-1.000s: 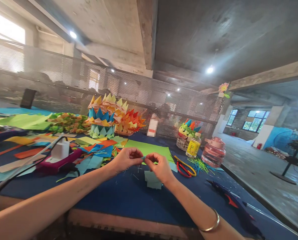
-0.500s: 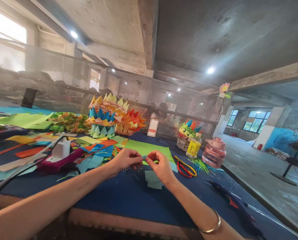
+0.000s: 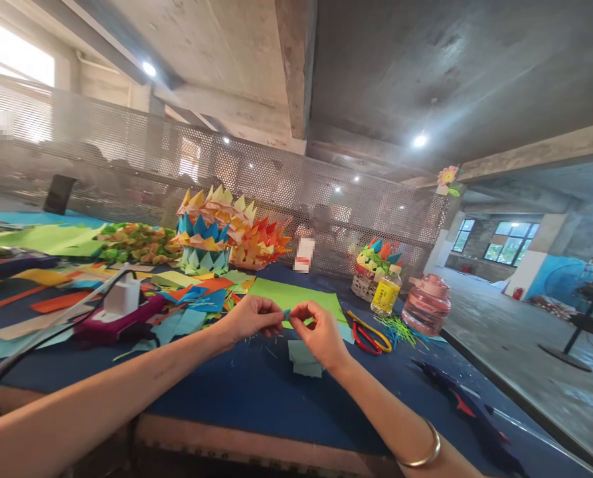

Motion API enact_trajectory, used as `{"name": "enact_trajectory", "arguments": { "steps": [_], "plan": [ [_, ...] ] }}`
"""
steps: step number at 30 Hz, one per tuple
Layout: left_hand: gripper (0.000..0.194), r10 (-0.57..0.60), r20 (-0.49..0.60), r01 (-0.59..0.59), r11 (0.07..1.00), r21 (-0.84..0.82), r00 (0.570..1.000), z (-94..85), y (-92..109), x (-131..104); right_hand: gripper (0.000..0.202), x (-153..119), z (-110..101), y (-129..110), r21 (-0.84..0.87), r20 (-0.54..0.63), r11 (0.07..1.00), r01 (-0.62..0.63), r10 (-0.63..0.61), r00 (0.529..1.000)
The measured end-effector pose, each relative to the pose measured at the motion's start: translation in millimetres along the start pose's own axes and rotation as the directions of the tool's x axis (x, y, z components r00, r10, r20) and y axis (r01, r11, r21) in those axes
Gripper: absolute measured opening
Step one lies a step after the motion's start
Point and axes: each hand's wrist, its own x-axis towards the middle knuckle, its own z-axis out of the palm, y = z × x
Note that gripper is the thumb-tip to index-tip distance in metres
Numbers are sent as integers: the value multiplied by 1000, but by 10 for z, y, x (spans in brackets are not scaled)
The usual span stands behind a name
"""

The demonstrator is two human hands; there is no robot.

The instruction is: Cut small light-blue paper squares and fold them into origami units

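Between my two hands is a small piece of blue-green paper (image 3: 287, 315), partly covered by the fingers. My left hand (image 3: 256, 318) pinches its left side with thumb and forefinger. From the right, my right hand (image 3: 319, 330) has thumb and forefinger closed at the paper's other side. Below the hands, a few light-blue paper pieces (image 3: 305, 358) lie loosely stacked on the dark blue table cover (image 3: 226, 398). A bright green sheet (image 3: 321, 304) lies flat just behind the hands. To the right rest scissors (image 3: 368, 337) with red and yellow handles.
Folded-paper crowns (image 3: 204, 242) stand at the back left, near many coloured paper strips (image 3: 62, 300). A magenta power strip (image 3: 119, 318) with a white plug sits left. On the right stand a basket (image 3: 363, 282), a yellow-labelled bottle (image 3: 386, 295) and a pink jug (image 3: 426, 305).
The small paper between the fingertips has turned a little and shows more of a pointed shape. Both hands stay in nearly the same place.
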Motion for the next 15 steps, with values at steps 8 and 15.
{"name": "enact_trajectory", "arguments": {
  "steps": [8,15],
  "plan": [
    [29,-25,-12,25,1000,-6,1000,13,68,-23,14,-2,4,40,-11,-25,1000,22,-22,999],
    [30,-17,-12,17,1000,-13,1000,2,18,-8,14,-11,4,58,-62,-3,997,50,-50,999]
  ]
}}
